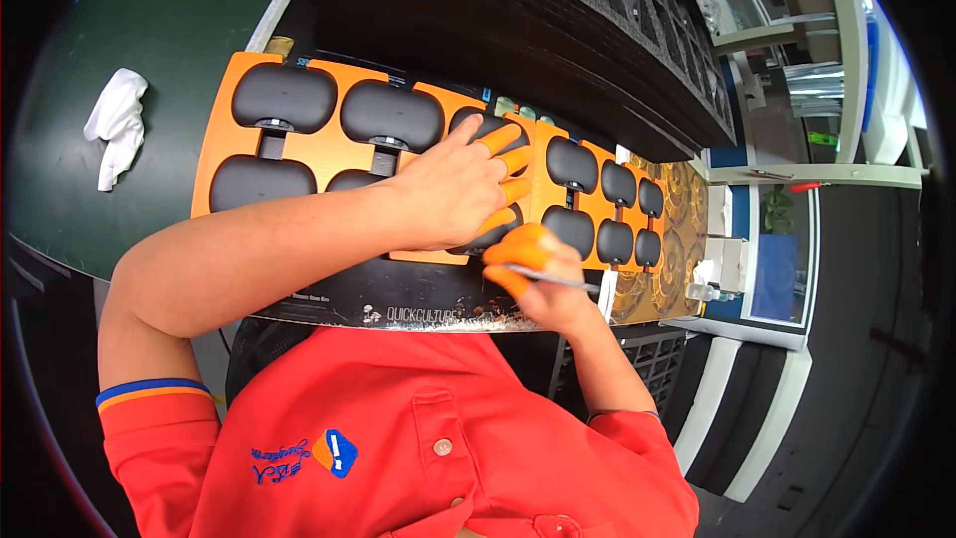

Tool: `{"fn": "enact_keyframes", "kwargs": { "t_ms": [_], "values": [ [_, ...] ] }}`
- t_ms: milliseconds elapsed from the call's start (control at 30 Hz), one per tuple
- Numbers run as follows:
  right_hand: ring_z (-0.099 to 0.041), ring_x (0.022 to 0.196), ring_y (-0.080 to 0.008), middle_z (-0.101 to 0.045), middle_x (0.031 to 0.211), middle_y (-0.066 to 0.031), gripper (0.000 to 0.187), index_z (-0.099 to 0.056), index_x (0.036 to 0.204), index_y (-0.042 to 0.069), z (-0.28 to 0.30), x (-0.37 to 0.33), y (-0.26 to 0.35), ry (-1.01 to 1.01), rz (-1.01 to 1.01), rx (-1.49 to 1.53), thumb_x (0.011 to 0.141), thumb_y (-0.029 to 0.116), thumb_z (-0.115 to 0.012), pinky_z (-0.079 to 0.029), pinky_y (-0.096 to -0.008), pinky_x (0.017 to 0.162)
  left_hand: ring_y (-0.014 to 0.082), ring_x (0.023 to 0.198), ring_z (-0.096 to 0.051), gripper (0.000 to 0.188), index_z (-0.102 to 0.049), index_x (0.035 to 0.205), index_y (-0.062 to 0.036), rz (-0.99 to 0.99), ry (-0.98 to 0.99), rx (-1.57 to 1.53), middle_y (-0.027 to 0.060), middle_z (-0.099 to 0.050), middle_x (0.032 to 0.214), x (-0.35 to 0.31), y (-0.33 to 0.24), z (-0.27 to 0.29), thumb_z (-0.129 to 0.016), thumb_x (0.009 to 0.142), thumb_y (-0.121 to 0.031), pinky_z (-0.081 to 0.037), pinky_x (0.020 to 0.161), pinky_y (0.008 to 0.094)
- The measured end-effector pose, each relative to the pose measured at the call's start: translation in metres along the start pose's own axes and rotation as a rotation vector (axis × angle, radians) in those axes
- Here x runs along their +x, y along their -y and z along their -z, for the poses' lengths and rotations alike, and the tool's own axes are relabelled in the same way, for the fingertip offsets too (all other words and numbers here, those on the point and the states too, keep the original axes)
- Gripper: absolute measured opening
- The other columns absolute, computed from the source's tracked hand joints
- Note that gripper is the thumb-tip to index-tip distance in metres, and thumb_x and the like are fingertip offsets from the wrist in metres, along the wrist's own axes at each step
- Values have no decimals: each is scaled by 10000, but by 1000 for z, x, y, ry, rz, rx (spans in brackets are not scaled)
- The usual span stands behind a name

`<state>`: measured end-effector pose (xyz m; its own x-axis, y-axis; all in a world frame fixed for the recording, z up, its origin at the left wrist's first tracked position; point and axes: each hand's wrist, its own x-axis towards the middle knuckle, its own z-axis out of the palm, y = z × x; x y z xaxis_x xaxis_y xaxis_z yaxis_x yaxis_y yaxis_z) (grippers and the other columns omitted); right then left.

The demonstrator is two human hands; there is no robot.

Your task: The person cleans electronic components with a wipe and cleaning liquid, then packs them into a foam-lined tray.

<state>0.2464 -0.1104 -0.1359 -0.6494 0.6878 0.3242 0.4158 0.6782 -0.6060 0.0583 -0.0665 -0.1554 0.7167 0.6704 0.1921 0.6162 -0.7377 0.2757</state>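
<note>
Hands (453, 189) (the right blurred), black cases (392, 115) in orange trays (324, 149)

cases (284, 98) sit in trays (324, 146) on a mat (329, 289), right of a cloth (119, 125).

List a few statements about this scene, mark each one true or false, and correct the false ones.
1. The right hand holds a slim grey tool. True.
2. The left hand is over the green table. False: the left hand is over the orange trays.
3. Orange finger covers are worn on both hands. True.
4. The black cases stand in a single row. False: the black cases sit in two rows.
5. A crumpled white wipe lies on the green table. True.
6. The person's shirt is green. False: it is a red shirt.
</note>
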Motion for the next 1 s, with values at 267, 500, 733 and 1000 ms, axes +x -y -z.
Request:
{"fn": "enact_keyframes", "kwargs": {
  "t_ms": [267, 500, 733, 1000],
  "values": [
    [-583, 595, -213, -597, 775, -105, 209, -626, 837, 13, -50, 28, 32, -141, 17, 13, 659, -40, -720, -462, -268, 535, 315, 1254, -353, 367, -546, 1184, -101, 99, -77, 15, 137, -458, 1285, -72, 28, 18, -482, 882, -299, -206, 1047, 532],
    [-581, 593, -228, -581, 753, -105, 229, -624, 830, 20, -69, 47, 41, -38, 116, -119, 638, -19, -744, -457, -276, 506, 318, 1283, -323, 381, -536, 1217, -117, 216, 110, -8, 130, -459, 1290, -81, 29, 24, -467, 897, -312, -181, 1063, 527],
    [-583, 588, -238, -569, 771, -106, 218, -615, 835, 13, -68, 51, 47, 94, 79, -166, 652, -37, -724, -457, -281, 513, 317, 1285, -320, 383, -553, 1201, -115, 183, 71, -4, 122, -473, 1277, -82, 34, 22, -446, 907, -335, -177, 1060, 533],
    [-607, 644, -190, -592, 793, -118, 154, -606, 854, -31, -54, 56, 55, 44, -439, 579, 724, -49, -688, -470, -288, 544, 318, 1270, -339, 340, -581, 1163, -96, 201, -392, -232, 111, -492, 1268, -97, 49, 30, -504, 884, -273, -212, 1064, 468]
  ]
}}
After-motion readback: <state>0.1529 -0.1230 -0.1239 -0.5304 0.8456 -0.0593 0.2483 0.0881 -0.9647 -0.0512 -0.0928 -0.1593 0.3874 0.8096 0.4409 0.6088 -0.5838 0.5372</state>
